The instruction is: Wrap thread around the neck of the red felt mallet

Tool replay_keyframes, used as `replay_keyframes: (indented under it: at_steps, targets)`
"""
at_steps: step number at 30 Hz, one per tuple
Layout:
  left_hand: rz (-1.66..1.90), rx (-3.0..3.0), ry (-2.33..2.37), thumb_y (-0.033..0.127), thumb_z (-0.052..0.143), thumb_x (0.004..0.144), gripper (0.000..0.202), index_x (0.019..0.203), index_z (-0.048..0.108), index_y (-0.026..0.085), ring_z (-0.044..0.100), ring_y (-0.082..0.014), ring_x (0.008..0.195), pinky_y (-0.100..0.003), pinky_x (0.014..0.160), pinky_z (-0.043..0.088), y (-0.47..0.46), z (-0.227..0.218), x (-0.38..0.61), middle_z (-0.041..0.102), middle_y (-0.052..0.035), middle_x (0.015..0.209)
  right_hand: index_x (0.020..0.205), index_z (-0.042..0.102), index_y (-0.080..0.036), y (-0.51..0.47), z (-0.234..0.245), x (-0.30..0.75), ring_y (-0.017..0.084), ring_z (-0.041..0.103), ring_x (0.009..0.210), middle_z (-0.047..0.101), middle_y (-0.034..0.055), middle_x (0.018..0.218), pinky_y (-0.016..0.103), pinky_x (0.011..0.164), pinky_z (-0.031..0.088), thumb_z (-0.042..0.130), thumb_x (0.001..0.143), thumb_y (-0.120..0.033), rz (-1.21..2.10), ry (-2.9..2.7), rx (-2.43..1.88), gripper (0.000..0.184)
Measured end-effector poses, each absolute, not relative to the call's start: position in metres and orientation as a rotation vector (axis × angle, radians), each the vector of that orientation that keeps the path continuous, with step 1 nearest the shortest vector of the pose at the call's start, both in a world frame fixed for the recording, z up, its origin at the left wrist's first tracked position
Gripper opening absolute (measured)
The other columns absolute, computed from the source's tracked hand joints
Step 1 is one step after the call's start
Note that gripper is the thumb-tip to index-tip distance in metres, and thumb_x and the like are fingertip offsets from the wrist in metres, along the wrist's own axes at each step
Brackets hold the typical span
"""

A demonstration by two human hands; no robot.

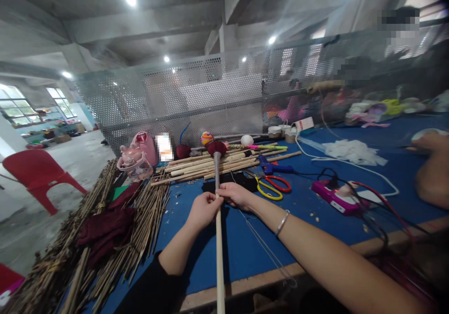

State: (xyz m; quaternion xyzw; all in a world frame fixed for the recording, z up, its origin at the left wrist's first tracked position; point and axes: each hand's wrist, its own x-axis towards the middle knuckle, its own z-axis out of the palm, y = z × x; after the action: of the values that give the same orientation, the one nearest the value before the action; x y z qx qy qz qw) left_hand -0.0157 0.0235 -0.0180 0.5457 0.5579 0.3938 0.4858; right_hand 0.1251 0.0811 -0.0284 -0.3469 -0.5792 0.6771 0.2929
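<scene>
A long pale wooden stick [220, 258] runs from the bottom edge up between my hands. Its upper part has a smooth greyish covering [217, 171], topped by a dark red rounded head [216, 148]. My left hand [204, 210] pinches the stick with thumb and fingertips where the grey part meets bare wood. Just above it, my right hand [235, 196], bracelet on the wrist, also pinches the stick at the lower end of the covering. A thin pale thread [261, 239] trails over the table to the right of the stick.
Scissors with red and yellow handles [269, 188] and a blue glue gun [275, 166] lie right of centre. Beyond is a purple power strip [333, 197] with cables. Wooden rods [189, 167] lie behind; bundled twigs [147, 216] fill the left. Another person's hand [435, 164] is far right.
</scene>
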Motion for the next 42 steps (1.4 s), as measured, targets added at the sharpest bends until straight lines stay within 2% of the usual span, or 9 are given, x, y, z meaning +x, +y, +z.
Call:
replay_keyframes:
  at_steps: [5, 12, 19, 23, 27, 31, 34, 39, 42]
  targets:
    - [1.0, 1.361, 1.395, 0.042, 0.068, 0.062, 0.032, 0.064, 0.051, 0.016, 0.045, -0.0071, 0.038, -0.018, 0.038, 0.035, 0.024, -0.016, -0.016, 0.051, 0.0038, 0.047, 0.07, 0.048, -0.016, 0.082, -0.029, 0.126, 0.002, 0.017, 0.031, 0.033, -0.0111, 0.04, 0.017, 0.029, 0.009, 0.062, 0.07, -0.041, 1.804, -1.539, -0.888, 0.029]
    - [0.878, 1.033, 1.101, 0.044, 0.066, 0.065, 0.034, 0.072, 0.052, 0.013, 0.057, -0.0093, 0.051, -0.02, 0.047, 0.043, 0.019, -0.006, -0.014, 0.063, -0.0059, 0.07, 0.07, 0.047, -0.016, 0.084, -0.031, 0.13, 0.001, 0.018, 0.033, 0.033, -0.011, 0.044, 0.016, 0.031, 0.009, 0.065, 0.068, -0.042, 1.885, -1.489, -0.819, 0.032]
    - [0.958, 1.297, 1.349, 0.045, 0.07, 0.059, 0.038, 0.061, 0.046, 0.016, 0.045, -0.0064, 0.036, -0.017, 0.037, 0.036, 0.02, -0.016, -0.013, 0.048, 0.0047, 0.045, 0.07, 0.048, -0.015, 0.084, -0.034, 0.126, 0.001, 0.02, 0.031, 0.037, -0.01, 0.043, 0.017, 0.03, 0.011, 0.065, 0.067, -0.041, 1.817, -1.499, -0.854, 0.031]
    - [0.976, 1.089, 1.149, 0.037, 0.067, 0.067, 0.029, 0.068, 0.051, 0.013, 0.052, -0.0067, 0.043, -0.017, 0.043, 0.042, 0.022, -0.014, -0.01, 0.058, -0.0008, 0.057, 0.071, 0.047, -0.015, 0.085, -0.032, 0.129, 0.001, 0.015, 0.033, 0.034, -0.0108, 0.043, 0.016, 0.031, 0.007, 0.065, 0.068, -0.042, 1.896, -1.421, -0.769, 0.032]
    - [0.888, 0.941, 1.105, 0.031, 0.057, 0.076, 0.021, 0.081, 0.055, 0.011, 0.055, -0.0062, 0.045, -0.016, 0.042, 0.04, 0.025, -0.011, -0.01, 0.064, -0.006, 0.073, 0.069, 0.048, -0.014, 0.085, -0.03, 0.131, 0.0, 0.017, 0.032, 0.04, -0.0087, 0.045, 0.016, 0.031, 0.007, 0.065, 0.068, -0.043, 1.908, -1.41, -0.808, 0.034]
    - [0.837, 1.08, 1.177, 0.038, 0.046, 0.08, 0.026, 0.084, 0.053, 0.013, 0.055, -0.0108, 0.041, -0.021, 0.039, 0.038, 0.023, -0.013, -0.009, 0.064, -0.0061, 0.069, 0.069, 0.049, -0.013, 0.084, -0.03, 0.128, 0.0, 0.023, 0.031, 0.048, -0.0054, 0.049, 0.016, 0.03, 0.01, 0.064, 0.068, -0.043, 1.829, -1.453, -0.892, 0.033]
    - [0.834, 1.352, 1.292, 0.044, 0.039, 0.082, 0.034, 0.078, 0.054, 0.014, 0.05, -0.0106, 0.038, -0.021, 0.04, 0.034, 0.019, -0.015, -0.008, 0.06, -0.0035, 0.056, 0.068, 0.048, -0.014, 0.084, -0.032, 0.126, 0.001, 0.023, 0.03, 0.046, -0.0061, 0.046, 0.016, 0.029, 0.012, 0.063, 0.069, -0.043, 1.794, -1.506, -0.904, 0.032]
    - [0.999, 1.682, 1.693, 0.041, 0.059, 0.067, 0.028, 0.059, 0.054, 0.015, 0.048, -0.0093, 0.05, -0.019, 0.047, 0.031, 0.019, -0.014, -0.01, 0.056, 0.0002, 0.053, 0.068, 0.047, -0.016, 0.086, -0.035, 0.124, 0.002, 0.02, 0.03, 0.035, -0.0102, 0.04, 0.017, 0.029, 0.012, 0.063, 0.068, -0.044, 1.754, -1.521, -0.953, 0.032]
    - [1.012, 1.611, 1.635, 0.043, 0.054, 0.071, 0.031, 0.058, 0.052, 0.016, 0.045, -0.0083, 0.044, -0.02, 0.044, 0.031, 0.021, -0.015, -0.01, 0.055, 0.0001, 0.049, 0.069, 0.044, -0.017, 0.086, -0.033, 0.126, 0.001, 0.017, 0.032, 0.032, -0.0111, 0.042, 0.016, 0.03, 0.01, 0.063, 0.069, -0.044, 1.83, -1.495, -0.89, 0.033]
